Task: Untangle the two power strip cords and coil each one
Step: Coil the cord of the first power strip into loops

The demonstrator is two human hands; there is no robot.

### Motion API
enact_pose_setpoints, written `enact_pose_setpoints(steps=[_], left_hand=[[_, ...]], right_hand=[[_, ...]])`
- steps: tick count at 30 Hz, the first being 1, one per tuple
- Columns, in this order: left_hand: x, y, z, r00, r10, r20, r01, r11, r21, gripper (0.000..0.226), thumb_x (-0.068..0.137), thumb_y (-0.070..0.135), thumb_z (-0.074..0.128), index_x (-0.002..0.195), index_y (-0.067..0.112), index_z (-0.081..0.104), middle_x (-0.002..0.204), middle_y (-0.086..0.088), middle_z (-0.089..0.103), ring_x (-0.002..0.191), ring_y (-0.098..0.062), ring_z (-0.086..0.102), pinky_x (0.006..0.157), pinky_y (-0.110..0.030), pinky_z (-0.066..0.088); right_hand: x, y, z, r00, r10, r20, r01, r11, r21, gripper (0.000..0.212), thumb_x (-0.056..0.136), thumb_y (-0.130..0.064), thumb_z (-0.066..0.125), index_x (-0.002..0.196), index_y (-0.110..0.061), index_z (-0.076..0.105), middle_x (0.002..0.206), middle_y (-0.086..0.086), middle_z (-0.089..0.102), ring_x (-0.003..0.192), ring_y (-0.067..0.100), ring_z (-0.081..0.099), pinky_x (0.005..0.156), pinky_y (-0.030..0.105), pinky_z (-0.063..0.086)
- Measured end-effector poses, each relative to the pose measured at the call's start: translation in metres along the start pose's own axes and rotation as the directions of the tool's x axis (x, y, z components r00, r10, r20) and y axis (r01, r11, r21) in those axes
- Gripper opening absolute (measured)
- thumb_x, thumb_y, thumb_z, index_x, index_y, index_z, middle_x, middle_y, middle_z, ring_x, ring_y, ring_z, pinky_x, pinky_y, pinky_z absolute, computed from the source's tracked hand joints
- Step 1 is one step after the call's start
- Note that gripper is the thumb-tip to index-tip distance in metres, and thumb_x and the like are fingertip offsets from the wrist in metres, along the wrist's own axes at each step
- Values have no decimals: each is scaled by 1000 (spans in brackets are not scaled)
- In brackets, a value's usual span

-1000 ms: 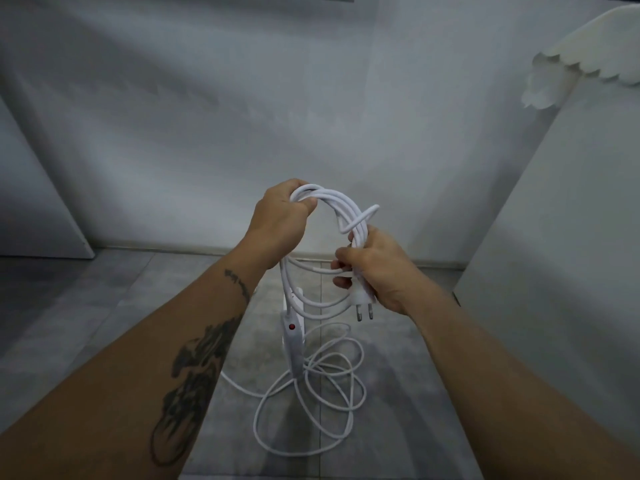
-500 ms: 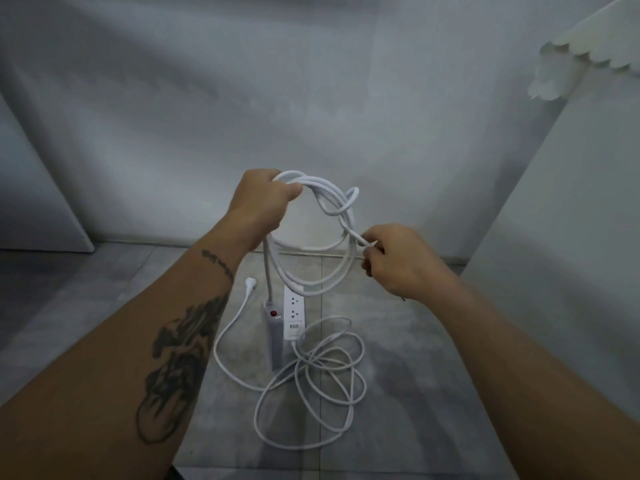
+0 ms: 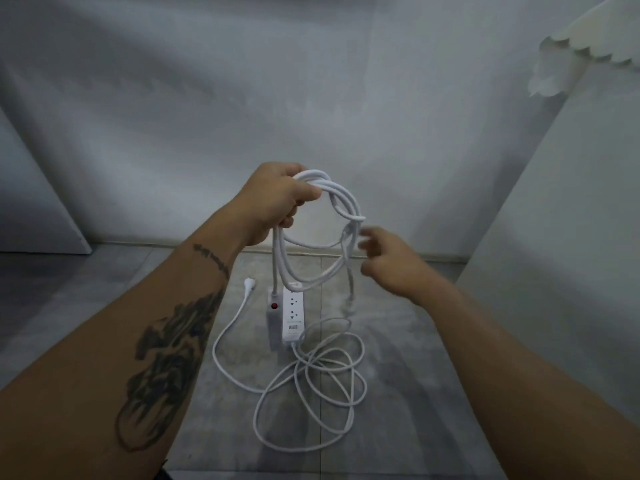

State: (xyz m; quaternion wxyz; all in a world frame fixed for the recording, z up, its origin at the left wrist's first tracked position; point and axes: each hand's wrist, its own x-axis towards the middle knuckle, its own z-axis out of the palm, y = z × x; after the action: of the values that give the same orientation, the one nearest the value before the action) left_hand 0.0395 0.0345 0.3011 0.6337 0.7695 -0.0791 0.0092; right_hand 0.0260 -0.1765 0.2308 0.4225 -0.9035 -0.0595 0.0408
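Observation:
My left hand [image 3: 281, 199] grips the top of a coiled white cord [image 3: 341, 202], held up in the air. That cord's power strip [image 3: 273, 320], with a red switch, hangs down from the coil, and its free end dangles blurred on the right side. My right hand [image 3: 388, 259] is just right of the coil, fingers loose and blurred, holding nothing. On the floor lies the second power strip [image 3: 293, 317], sockets up. Its cord [image 3: 311, 386] sprawls in loose loops in front, and its plug [image 3: 248, 283] lies to the left.
The floor [image 3: 398, 393] is grey tile. A white wall [image 3: 311, 98] stands close behind the cords, and a white panel [image 3: 571, 237] rises at the right. Another white board [image 3: 34, 209] leans at the far left.
My right hand has let go of the cord end with its plug, which now hangs loose from the coil. My left hand has lifted the coil slightly higher.

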Motion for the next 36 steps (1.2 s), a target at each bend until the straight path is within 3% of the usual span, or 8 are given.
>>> enact_pose_setpoints(steps=[8, 13, 19, 21, 23, 25, 32, 36], left_hand=[[-6, 3, 12, 996, 77, 47, -73, 994, -75, 11, 85, 5, 62, 85, 13, 69, 52, 3, 44, 46, -12, 36, 46, -24, 35], [-16, 1, 24, 992, 17, 123, 13, 971, -237, 15, 87, 5, 56, 96, 11, 66, 66, -7, 51, 54, -18, 45, 57, -30, 43], [-21, -26, 33, 912, -37, 408, 352, 579, -736, 42, 79, 24, 48, 105, 2, 72, 101, -20, 68, 92, -33, 65, 97, -47, 48], [-26, -54, 47, 917, -194, 349, 383, 671, -635, 38, 79, 10, 43, 106, 5, 71, 110, -20, 67, 95, -31, 67, 93, -45, 51], [-41, -84, 67, 925, -276, 263, 309, 946, -94, 45, 82, -10, 41, 111, 11, 68, 119, -17, 66, 104, -26, 65, 95, -42, 49], [-51, -109, 89, 892, -267, 366, 203, 958, 205, 54, 81, -17, 43, 116, 18, 65, 124, -13, 64, 115, -25, 60, 99, -38, 46], [-47, -109, 126, 861, -193, 471, 102, 972, 212, 16, 86, 5, 63, 89, 20, 69, 99, -4, 72, 95, -17, 65, 82, -24, 51], [-58, -104, 152, 773, -214, 597, 137, 976, 172, 33, 86, 6, 66, 112, 24, 62, 103, -6, 69, 91, -17, 68, 89, -30, 52]], right_hand=[[-14, -42, -27, 967, -192, -170, 212, 972, 106, 3, 82, -12, 68, 81, -13, 65, 72, 5, 67, 68, 19, 69, 72, 46, 60], [-25, -54, -62, 953, -247, -173, 259, 965, 48, 20, 85, -1, 56, 84, -15, 71, 69, 5, 73, 59, 8, 69, 61, 35, 58], [-47, -53, -100, 956, -253, -150, 262, 964, 43, 18, 91, -1, 56, 93, -9, 73, 73, 9, 74, 69, 18, 73, 71, 51, 61], [-54, -54, -113, 949, -277, -152, 287, 957, 49, 18, 92, -2, 56, 93, -11, 72, 75, 10, 73, 75, 24, 74, 70, 49, 61], [-60, -59, -126, 937, -313, -154, 321, 946, 34, 20, 93, -4, 57, 90, -16, 72, 76, 9, 73, 74, 23, 75, 63, 40, 60], [-64, -66, -139, 925, -344, -163, 349, 937, 2, 20, 93, -5, 59, 87, -19, 72, 75, 7, 73, 73, 21, 74, 59, 31, 59], [-68, -57, -167, 919, -335, -206, 302, 937, -175, 18, 86, -1, 64, 89, -15, 75, 78, 12, 73, 72, 19, 74, 68, 39, 63], [-72, -44, -169, 931, -298, -209, 256, 944, -206, 19, 85, -3, 64, 90, -17, 76, 76, 5, 74, 70, 12, 73, 71, 44, 62]])
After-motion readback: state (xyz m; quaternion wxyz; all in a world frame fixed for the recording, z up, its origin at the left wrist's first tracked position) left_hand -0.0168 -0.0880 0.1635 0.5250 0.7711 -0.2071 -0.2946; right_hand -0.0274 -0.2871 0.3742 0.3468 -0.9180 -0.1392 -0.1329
